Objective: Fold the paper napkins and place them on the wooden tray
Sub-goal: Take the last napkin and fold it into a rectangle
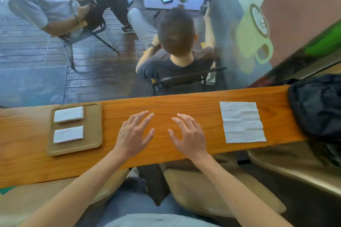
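Observation:
A wooden tray [96, 127] lies on the left of the narrow wooden counter [184, 105]. Two folded white napkins rest on it, one at the far end [68, 114] and one nearer me [68, 134]. An unfolded, creased white napkin [241, 121] lies flat on the counter's right side. My left hand [133, 134] and my right hand [190, 134] hover side by side over the bare middle of the counter, fingers spread, holding nothing. Both are apart from the tray and the flat napkin.
A black bag [317, 105] sits at the counter's right end, close to the flat napkin. Beyond the counter is a window; a person sits on a chair [184, 77] just behind it and another further left. Padded seats lie below the counter.

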